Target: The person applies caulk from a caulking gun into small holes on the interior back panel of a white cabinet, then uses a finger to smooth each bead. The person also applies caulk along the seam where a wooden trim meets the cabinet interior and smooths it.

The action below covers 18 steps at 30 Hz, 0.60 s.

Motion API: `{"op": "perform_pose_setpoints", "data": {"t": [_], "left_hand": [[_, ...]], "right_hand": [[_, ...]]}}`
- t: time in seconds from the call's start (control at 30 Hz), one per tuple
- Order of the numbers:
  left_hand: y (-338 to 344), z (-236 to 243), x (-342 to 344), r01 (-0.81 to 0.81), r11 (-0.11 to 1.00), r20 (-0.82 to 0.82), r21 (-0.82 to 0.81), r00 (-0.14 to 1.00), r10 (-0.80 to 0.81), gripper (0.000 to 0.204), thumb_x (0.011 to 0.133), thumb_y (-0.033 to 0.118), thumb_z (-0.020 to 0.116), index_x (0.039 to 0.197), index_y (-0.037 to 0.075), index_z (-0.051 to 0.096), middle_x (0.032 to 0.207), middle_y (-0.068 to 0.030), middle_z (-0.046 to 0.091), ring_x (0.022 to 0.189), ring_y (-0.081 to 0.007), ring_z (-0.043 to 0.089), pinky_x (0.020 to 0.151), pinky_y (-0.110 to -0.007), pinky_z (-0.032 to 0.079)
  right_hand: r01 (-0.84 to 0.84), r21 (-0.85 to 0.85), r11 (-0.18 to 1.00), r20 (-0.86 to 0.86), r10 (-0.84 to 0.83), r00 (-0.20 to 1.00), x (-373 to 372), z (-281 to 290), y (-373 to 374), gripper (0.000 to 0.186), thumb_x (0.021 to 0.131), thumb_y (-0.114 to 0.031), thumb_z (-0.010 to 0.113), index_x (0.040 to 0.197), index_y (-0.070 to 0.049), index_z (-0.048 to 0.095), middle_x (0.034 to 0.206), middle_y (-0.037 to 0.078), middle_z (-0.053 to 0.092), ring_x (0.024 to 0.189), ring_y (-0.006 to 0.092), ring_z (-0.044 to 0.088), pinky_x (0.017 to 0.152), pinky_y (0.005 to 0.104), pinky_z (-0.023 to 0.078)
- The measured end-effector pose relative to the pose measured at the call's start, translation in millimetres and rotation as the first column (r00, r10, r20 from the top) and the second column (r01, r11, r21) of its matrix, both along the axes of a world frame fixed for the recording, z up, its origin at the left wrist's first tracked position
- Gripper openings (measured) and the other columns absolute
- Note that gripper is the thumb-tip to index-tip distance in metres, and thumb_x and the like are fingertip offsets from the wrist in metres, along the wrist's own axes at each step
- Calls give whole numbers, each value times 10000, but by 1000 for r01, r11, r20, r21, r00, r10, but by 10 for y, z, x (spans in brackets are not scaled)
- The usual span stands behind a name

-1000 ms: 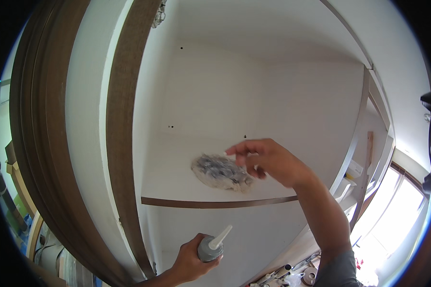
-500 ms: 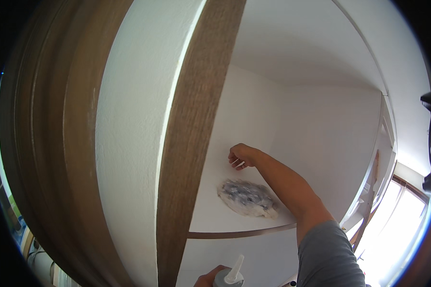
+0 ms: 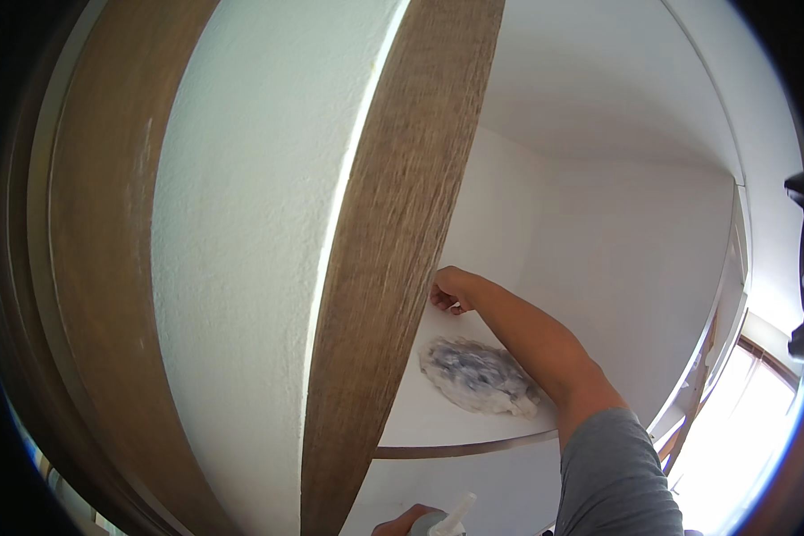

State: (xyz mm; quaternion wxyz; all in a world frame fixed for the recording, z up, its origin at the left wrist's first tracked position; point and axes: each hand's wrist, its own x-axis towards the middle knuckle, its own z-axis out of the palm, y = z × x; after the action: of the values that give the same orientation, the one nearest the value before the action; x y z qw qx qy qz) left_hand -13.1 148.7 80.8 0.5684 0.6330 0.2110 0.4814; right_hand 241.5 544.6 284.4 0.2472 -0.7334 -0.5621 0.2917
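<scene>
My right hand [image 3: 452,289] reaches deep into a white cupboard compartment [image 3: 630,268]. Its fingers are half curled with gaps between them, and I see nothing held. The fingertips are close to the brown wooden upright [image 3: 400,259], whose edge partly hides them. Below that forearm, a crumpled clear plastic bundle [image 3: 482,377] with dark grey contents lies on the white shelf [image 3: 420,420]. At the lower edge my left hand [image 3: 404,521] is closed around a sealant cartridge [image 3: 427,525] with a pale tapered nozzle [image 3: 456,515]; most of its body is cut off.
A strip of white textured wall [image 3: 241,259] stands left of the upright, with a brown wooden frame [image 3: 103,241] beyond it. The shelf has a brown front edge [image 3: 473,448]. A bright window [image 3: 732,438] is at the lower right.
The view has shifted, so the upright and the bundle appear further right. My right hand is nearer the upright's edge. The cartridge sits lower in the picture, still in my left hand.
</scene>
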Motion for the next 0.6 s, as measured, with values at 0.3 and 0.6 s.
{"op": "perform_pose_setpoints", "data": {"t": [0.3,0.6], "left_hand": [[-6,-27,-22,-14,1000,-18,-9,1000,13,472,791,174,913,1157,45,644,985,-52,733,930,-125,646,845,-345,562],[9,-99,-20,-67,997,-68,45,995,70,457,804,170,908,1160,55,645,999,-39,721,942,-126,638,858,-337,549]], "right_hand": [[-54,83,995,-86,61,994,-11,-344,799,146,871,-165,565,749,-118,500,691,91,552,522,196,454,533,418,275],[-82,42,996,-70,85,994,-395,-126,400,80,895,-145,567,839,-106,608,763,51,615,617,180,499,668,441,424]]}}
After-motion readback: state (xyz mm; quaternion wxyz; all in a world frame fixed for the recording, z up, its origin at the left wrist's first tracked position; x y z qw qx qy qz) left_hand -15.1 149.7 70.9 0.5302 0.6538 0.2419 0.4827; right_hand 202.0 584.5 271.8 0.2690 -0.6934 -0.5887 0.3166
